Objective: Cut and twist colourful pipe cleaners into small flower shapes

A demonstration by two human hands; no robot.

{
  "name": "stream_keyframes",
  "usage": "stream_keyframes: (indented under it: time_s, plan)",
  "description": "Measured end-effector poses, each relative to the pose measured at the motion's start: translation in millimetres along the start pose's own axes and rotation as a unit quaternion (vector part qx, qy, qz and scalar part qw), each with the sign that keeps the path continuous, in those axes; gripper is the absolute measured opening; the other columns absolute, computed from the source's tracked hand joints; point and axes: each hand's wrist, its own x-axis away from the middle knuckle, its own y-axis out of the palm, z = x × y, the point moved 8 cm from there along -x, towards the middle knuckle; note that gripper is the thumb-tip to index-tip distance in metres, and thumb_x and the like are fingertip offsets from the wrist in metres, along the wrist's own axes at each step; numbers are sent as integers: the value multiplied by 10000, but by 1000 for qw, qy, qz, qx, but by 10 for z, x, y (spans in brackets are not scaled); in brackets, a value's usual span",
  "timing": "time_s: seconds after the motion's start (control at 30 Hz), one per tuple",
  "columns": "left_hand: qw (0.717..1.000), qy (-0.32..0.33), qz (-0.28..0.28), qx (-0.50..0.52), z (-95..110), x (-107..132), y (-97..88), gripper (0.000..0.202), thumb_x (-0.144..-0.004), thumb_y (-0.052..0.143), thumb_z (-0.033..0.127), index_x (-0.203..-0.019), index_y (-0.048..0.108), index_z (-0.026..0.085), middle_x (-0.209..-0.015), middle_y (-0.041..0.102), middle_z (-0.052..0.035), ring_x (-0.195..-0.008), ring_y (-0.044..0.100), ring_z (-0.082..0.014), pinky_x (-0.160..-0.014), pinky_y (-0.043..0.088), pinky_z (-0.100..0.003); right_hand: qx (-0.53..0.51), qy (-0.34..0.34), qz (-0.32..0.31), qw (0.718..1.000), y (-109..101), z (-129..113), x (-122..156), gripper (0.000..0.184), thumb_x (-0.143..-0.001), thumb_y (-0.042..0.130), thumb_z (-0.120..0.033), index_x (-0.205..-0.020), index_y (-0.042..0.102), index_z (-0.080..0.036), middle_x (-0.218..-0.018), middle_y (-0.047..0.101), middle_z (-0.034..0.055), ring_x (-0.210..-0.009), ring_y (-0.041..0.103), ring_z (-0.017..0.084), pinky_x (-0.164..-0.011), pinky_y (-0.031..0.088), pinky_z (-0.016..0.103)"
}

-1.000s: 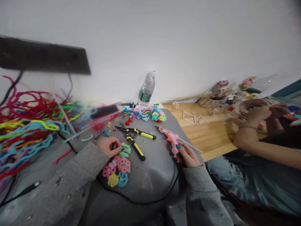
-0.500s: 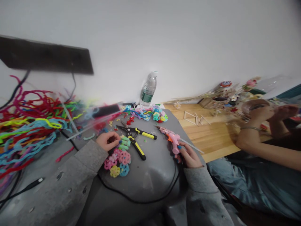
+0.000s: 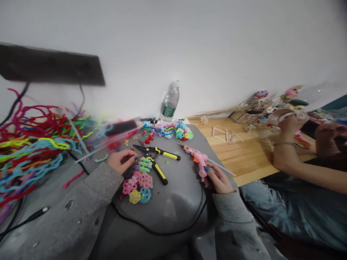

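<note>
My right hand (image 3: 218,177) grips a pink glue gun (image 3: 201,161) by its handle, its nozzle pointing up and left; a clear glue stick (image 3: 221,167) reaches out behind it. My left hand (image 3: 121,161) hovers at the upper left of a cluster of pipe-cleaner flowers (image 3: 141,184) in pink, yellow and blue. Its thumb and index finger are bent towards each other, with a small gap between them and nothing visible in it. Green pipe-cleaner pieces (image 3: 145,163) lie at the cluster's top, just right of those fingertips. Yellow-and-black pliers (image 3: 157,159) rest spread between my hands.
Coloured pipe cleaners (image 3: 32,155) heap up at the left. More flowers (image 3: 180,131) and a water bottle (image 3: 170,101) stand by the wall. A black cable (image 3: 151,230) loops across the grey surface (image 3: 173,202). On the right, another person's arm (image 3: 298,166) extends over a wooden table (image 3: 230,155).
My left hand has moved slightly up and left, off the green pieces. The flower cluster has shifted a little right. My right hand keeps the glue gun nearly still.
</note>
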Motion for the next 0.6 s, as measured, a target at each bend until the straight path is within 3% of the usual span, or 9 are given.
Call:
stream_keyframes:
  time_s: [0.17, 0.4, 0.6]
  plan:
    - [998, 5, 13, -57, 22, 35, -140, 238, -739, 534, 356, -763, 673, 165, -567, 629, 7, -456, 473, -100, -442, 342, -203, -23, 6, -1, 1000, 17, -29, 19, 400, -722, 626, -503, -963, 517, -203, -474, 565, -37, -346, 450, 110, -345, 328, 225]
    - [982, 113, -101, -115, 89, 145, 34, 115, -667, 558, 256, -711, 634, 182, -652, 629, -5, -641, 544, -142, -636, 409, -252, -15, 8, -3, 1000, 12, -29, 12, 416, -718, 623, -521, -965, 507, -206, -475, 567, -39, -338, 446, 114, -338, 313, 232]
    - [980, 113, -100, -133, 78, 160, 57, 82, -668, 515, 203, -611, 572, 193, -641, 585, 5, -629, 520, -141, -645, 393, -266, 18, 10, 8, 1000, 47, -80, 57, 460, -705, 613, -559, -967, 494, -200, -469, 561, -40, -342, 445, 113, -353, 331, 236]
